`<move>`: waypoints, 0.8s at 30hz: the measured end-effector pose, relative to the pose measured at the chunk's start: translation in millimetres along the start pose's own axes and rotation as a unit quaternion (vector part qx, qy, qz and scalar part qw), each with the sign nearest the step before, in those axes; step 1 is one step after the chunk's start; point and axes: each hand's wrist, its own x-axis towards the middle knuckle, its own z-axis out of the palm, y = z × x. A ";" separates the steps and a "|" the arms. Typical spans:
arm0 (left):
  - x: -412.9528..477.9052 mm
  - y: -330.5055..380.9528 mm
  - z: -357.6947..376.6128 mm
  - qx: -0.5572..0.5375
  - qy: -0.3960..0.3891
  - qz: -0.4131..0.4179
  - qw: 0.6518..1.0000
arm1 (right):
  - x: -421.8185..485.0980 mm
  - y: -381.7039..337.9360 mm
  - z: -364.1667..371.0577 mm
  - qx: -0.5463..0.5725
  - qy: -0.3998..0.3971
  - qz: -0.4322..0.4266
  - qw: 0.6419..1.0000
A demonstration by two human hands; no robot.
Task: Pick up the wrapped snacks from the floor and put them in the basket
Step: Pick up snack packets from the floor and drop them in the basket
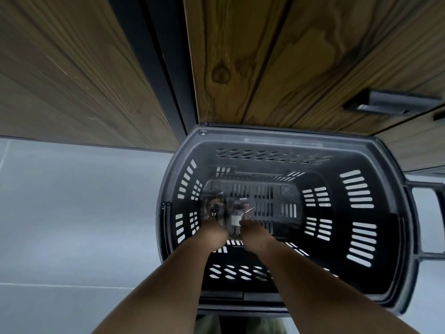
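Both arms reach deep into the black basket (pixel 337 249), left hand (pixel 215 231) and right hand (pixel 252 233) side by side near its left wall. The wrapped snacks (pixel 234 213) lie on the basket floor at the fingertips. Blur hides whether either hand grips them. The basket's right half is open room, and its far rim sits against the wooden cabinet (pixel 240 56).

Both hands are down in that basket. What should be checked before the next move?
1. Both hands within the basket: ok, left hand and right hand reach deep inside.
2. The wrapped snacks inside the walls: ok, near the bottom.
3. Snacks let go: cannot tell, fingers hidden and blurred.
4. Basket upright: ok.
5. More snacks on the floor: cannot tell, only part shows.
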 end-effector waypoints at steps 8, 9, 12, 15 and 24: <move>-53.6 15.6 -24.7 0.046 0.108 0.035 0.992 | -51.6 -11.2 -14.6 0.044 0.147 -0.058 0.987; -65.0 20.3 -29.1 0.047 0.126 0.048 0.990 | -63.3 -15.0 -20.1 0.057 0.165 -0.073 0.982; -110.8 37.5 -46.0 0.036 0.170 0.090 0.981 | -104.2 -29.8 -37.0 0.088 0.197 -0.116 0.969; -162.7 55.2 -63.5 -0.014 0.195 0.120 0.973 | -152.6 -47.2 -54.6 0.151 0.209 -0.125 0.958; -351.4 87.2 -101.0 -0.091 0.263 0.181 0.943 | -345.0 -84.7 -96.2 0.295 0.268 -0.237 0.886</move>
